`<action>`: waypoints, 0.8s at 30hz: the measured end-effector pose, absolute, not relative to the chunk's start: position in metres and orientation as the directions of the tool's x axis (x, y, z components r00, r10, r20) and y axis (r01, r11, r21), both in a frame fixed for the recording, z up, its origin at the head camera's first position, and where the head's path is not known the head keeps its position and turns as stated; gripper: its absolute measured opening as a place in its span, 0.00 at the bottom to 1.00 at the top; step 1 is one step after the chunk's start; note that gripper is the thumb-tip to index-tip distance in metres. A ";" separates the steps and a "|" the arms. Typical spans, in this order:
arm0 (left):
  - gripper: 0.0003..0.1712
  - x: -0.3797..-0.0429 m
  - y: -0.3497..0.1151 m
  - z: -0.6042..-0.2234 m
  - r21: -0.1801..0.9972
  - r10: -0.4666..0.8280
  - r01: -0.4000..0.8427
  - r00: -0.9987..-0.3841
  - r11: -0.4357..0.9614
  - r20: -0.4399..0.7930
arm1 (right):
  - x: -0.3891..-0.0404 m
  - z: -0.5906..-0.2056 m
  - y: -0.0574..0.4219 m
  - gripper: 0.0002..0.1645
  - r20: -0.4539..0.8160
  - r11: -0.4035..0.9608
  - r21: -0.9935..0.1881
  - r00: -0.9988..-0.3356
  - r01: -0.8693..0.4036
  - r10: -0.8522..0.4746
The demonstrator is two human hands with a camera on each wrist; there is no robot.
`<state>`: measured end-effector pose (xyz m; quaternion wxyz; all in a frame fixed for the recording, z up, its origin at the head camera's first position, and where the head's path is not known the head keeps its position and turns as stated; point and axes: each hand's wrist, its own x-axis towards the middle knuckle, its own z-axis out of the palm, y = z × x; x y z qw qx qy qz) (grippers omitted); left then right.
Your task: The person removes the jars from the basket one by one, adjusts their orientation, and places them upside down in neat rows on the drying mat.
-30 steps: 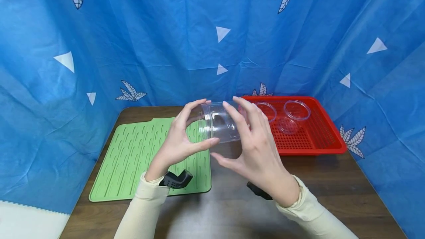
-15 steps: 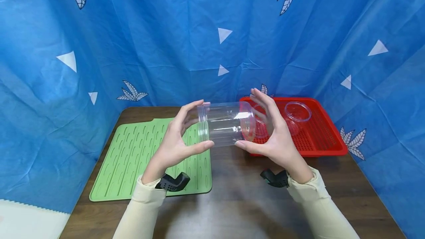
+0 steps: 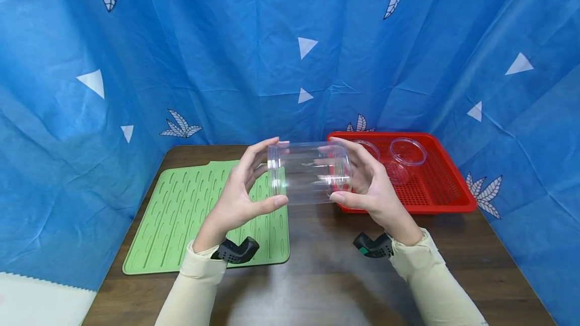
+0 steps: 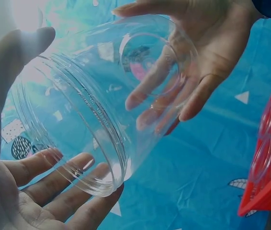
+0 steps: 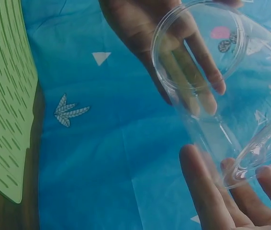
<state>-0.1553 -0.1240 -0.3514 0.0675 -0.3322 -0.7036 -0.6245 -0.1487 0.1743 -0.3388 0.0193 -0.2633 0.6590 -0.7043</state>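
Note:
A clear plastic jar [image 3: 308, 174] is held on its side above the table, its threaded mouth end to the left and its base to the right. My left hand [image 3: 237, 192] grips the mouth end, thumb in front and fingers behind. At the base end my right hand [image 3: 380, 190] holds the jar between thumb and fingers. Through the clear wall, the left wrist view shows the right fingers [image 4: 147, 86] behind the base. The threaded rim [image 4: 104, 143] faces my left palm. Nothing is visible inside the jar.
A red plastic basket [image 3: 446, 192] stands at the back right, with clear round containers [image 3: 408, 152] in it. On the left lies a ridged green mat [image 3: 181, 215] on the dark wooden table [image 3: 308, 286]. A blue patterned curtain [image 3: 226, 54] surrounds the table's back and sides.
My right hand has moved from in front of the jar's middle to its base end on the right, and now closes round it. The left hand stays at the mouth end.

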 end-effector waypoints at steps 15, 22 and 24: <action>0.59 -0.154 -0.129 -0.364 0.832 0.382 0.555 -0.766 -0.012 0.517 | -0.155 -0.336 0.167 0.54 0.346 -0.061 -0.936 -0.875 -0.347 -0.338; 0.70 -0.150 -0.142 -0.385 0.861 0.309 0.497 -0.841 0.113 0.445 | -0.165 -0.335 0.155 0.53 0.391 0.061 -0.900 -0.862 -0.431 -0.322; 0.72 -0.146 -0.148 -0.393 0.861 0.281 0.465 -0.871 0.209 0.402 | -0.168 -0.334 0.150 0.54 0.403 0.103 -0.884 -0.855 -0.456 -0.328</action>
